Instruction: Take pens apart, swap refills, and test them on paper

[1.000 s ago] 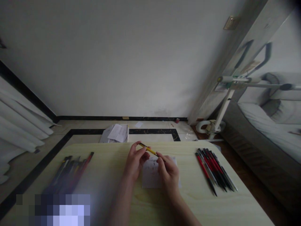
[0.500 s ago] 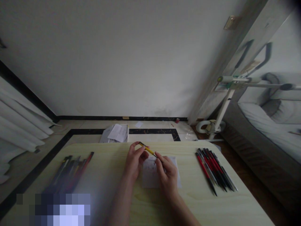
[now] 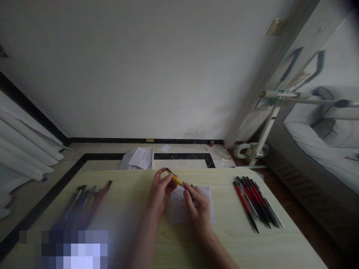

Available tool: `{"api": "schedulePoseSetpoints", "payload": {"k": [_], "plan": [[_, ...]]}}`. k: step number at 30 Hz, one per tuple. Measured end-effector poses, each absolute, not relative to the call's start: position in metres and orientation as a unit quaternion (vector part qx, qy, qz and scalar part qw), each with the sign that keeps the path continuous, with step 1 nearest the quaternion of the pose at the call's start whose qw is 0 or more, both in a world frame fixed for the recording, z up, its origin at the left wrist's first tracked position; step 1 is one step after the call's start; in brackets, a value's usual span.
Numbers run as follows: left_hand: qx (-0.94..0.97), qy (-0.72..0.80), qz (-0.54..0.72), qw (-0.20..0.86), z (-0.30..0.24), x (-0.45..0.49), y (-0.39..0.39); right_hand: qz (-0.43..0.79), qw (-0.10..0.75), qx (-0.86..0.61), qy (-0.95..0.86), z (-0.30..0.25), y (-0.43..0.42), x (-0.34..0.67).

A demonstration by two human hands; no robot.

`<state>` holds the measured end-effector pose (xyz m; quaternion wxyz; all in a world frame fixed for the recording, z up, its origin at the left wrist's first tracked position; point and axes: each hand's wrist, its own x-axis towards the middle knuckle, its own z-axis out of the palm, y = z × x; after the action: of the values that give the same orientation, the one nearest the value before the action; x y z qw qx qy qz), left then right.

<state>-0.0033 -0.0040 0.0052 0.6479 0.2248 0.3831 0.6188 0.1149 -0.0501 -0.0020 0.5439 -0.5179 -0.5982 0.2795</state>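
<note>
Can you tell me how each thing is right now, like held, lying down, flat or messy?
Yellow-and-black pen: held at a slant; can't tell if capped
Left hand: closed on the pen's far part
Right hand: closed on its near end
Paper sheet: flat, marked, partly covered
Pens on the right: lying close together
Pens on the left: bunched, blurry
White curtain: hanging in folds

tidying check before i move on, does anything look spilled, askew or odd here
No spill shows. Papers lie askew beyond the far edge of the table, and a loose white sheet is on the floor. The pens at left are too hazy to judge.
</note>
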Motion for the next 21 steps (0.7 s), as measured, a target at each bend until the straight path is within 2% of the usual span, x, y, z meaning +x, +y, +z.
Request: {"api": "schedulePoseSetpoints", "payload": {"k": [21], "plan": [[0.226,0.39,0.618,0.644,0.0029,-0.0031,-0.003,0.283,0.524,-0.523,-0.61,-0.0044,-0.0511,0.1146]]}}
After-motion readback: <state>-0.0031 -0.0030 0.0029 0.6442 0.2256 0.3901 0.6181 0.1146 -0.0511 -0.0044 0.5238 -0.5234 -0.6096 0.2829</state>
